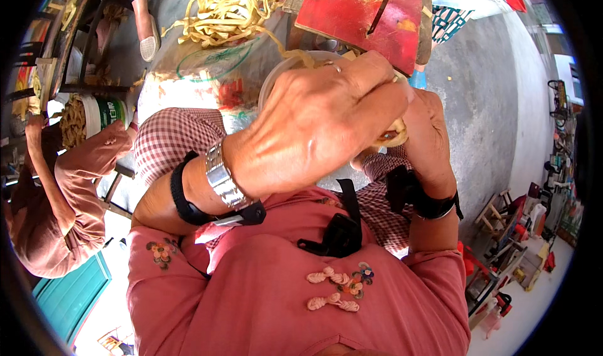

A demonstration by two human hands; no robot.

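Note:
My left hand (320, 117), with a watch on its wrist, is in front of my chest with its fingers curled closely over my right hand (427, 123), hiding much of what they grip. A yellowish piece (394, 131) of what looks like strip material shows between my hands, held in my right fingers; what my left fingertips hold is hidden. Behind my left hand is the rim of a translucent round container (272, 79). A long yellow strip (273, 45) runs from a loose pile (220, 13) toward the container.
A red board (339, 10) with a dark rod lies at the top centre, beside a printed plastic sack (201, 73). At left, another person (75, 192) sits by a white bucket (100, 117) of brown strips. More people's legs (144, 29) show above. Wooden stools (493, 211) stand at right.

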